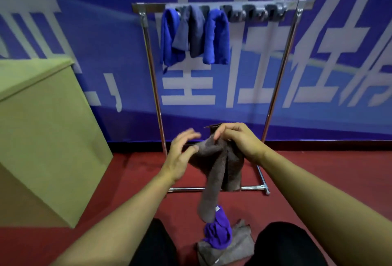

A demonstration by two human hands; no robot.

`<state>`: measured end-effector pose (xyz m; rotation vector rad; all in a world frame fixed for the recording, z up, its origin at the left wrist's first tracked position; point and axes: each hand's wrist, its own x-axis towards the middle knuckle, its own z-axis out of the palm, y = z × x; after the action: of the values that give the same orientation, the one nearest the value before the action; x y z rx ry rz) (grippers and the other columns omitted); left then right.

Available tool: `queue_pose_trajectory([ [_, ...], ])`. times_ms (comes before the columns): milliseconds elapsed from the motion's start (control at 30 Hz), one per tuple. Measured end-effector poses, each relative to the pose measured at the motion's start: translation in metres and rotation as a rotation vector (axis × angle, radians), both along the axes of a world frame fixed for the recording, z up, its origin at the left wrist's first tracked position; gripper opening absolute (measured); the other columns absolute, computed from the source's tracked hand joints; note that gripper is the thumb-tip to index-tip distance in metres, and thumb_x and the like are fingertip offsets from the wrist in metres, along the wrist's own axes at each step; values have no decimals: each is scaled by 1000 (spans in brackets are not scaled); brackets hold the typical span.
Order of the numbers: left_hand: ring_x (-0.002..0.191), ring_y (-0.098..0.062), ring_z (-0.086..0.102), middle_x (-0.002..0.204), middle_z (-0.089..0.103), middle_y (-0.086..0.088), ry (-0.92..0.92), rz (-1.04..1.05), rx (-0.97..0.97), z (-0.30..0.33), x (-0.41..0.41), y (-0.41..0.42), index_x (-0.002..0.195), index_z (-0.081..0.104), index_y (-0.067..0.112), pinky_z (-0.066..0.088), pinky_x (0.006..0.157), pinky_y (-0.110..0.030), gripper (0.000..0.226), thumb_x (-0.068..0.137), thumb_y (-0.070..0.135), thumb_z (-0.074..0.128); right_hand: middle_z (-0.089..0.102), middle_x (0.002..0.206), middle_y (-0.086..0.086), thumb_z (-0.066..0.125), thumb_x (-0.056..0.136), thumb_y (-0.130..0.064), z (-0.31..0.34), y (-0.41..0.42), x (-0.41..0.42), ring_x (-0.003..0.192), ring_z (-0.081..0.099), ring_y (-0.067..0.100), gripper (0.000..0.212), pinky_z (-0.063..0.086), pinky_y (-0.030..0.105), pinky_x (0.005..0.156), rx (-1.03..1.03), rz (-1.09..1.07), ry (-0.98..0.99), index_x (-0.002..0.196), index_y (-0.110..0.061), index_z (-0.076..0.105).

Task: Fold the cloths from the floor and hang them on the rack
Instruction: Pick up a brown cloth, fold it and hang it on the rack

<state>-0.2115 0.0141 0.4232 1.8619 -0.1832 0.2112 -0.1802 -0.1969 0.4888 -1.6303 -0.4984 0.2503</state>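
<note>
The right hand (235, 140) pinches the top of a brown cloth (218, 166), which hangs down between both forearms. The left hand (181, 151), fingers spread wide, touches the cloth's left fold. Beyond the hands stands the rack (275, 87), three cloths draped at its left end, its right half free. Below the hands, a purple cloth (218, 234) lies on a grey cloth (233, 251) on the red floor (127, 170). Left of the hands sits a cardboard box (42, 127).

Your right hand (237, 140) pinches the top of a brown-grey terry cloth (214, 172) that hangs down in front of you, while your left hand (180, 151), fingers spread, touches its left fold. On the red floor near you lie a purple cloth (218, 231) atop a grey cloth (231, 248). Farther off, two blue cloths (217, 36) and a grey one hang on the chrome rack (152, 74).
</note>
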Motion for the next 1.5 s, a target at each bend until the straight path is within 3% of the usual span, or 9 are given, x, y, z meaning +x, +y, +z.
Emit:
queue_pose_trajectory([
  [100, 112, -18, 68, 116, 74, -6, 169, -150, -113, 18, -15, -6, 120, 68, 17, 46, 109, -44, 46, 86, 47, 62, 69, 82, 13, 49, 80, -2, 14, 4, -9, 78, 63, 21, 21, 49, 31, 76, -19, -10, -35, 81, -6, 69],
  [267, 111, -32, 70, 118, 74, -14, 332, -215, -342, 31, -27, -18, 141, 47, 39, 48, 106, -55, 65, 84, 27, 77, 67, 101, 5, 51, 89, 2, 30, -3, -13, 87, 60, 17, 24, 48, 29, 79, -71, -125, -71, 97, -10, 69],
  [533, 103, -11, 70, 117, 71, -5, 150, -148, -184, 53, -39, -34, 121, 63, 25, 53, 93, -29, 41, 93, -5, 61, 67, 113, -4, 62, 87, 4, 3, -24, -13, 101, 65, 10, 40, 54, 23, 88, -163, -410, -127, 120, -20, 62],
  [667, 118, -8, 65, 120, 73, 5, 133, -150, -130, 62, -36, -41, 112, 77, 28, 50, 105, -32, 38, 93, -2, 64, 63, 117, 8, 74, 86, -16, -25, -22, -17, 104, 64, 20, 57, 47, 25, 85, -187, -511, 45, 136, -14, 47],
  [867, 114, -9, 68, 120, 72, 6, 128, -133, -234, 81, -34, -45, 116, 76, 28, 54, 96, -27, 41, 91, -3, 66, 56, 135, 12, 81, 63, -57, -73, -5, -36, 116, 57, 26, 105, 46, 35, 89, -116, -500, 473, 146, -16, 31],
  [1033, 111, 14, 59, 133, 62, 9, 112, -129, -296, 90, -30, -43, 128, 69, 18, 50, 97, -17, 44, 91, -5, 65, 69, 94, 16, 53, 97, -46, -96, 30, -71, 74, 69, 23, 46, 56, 30, 64, 495, -120, 811, 104, -4, 67],
  [1200, 129, -15, 58, 138, 63, -1, 82, -71, -286, 92, -27, -27, 127, 70, 30, 46, 111, -39, 46, 88, 6, 71, 66, 98, 10, 59, 83, -72, -125, 44, -86, 85, 64, 28, 62, 39, 50, 110, 697, -73, 1062, 99, -14, 72],
  [1367, 119, -13, 65, 130, 67, 0, 99, 36, -294, 84, -27, 7, 129, 68, 25, 52, 104, -37, 46, 92, -1, 67, 67, 127, 14, 56, 91, -58, -128, 37, -83, 115, 65, 29, 61, 46, 45, 105, 693, -166, 877, 132, -13, 61],
  [1500, 121, -7, 60, 135, 63, 3, 124, 128, -297, 67, -31, 28, 130, 67, 20, 48, 103, -27, 47, 91, -5, 66, 68, 126, 7, 66, 91, -15, -136, 23, -70, 113, 66, 26, 49, 47, 42, 101, 599, -396, 590, 137, -22, 49],
])
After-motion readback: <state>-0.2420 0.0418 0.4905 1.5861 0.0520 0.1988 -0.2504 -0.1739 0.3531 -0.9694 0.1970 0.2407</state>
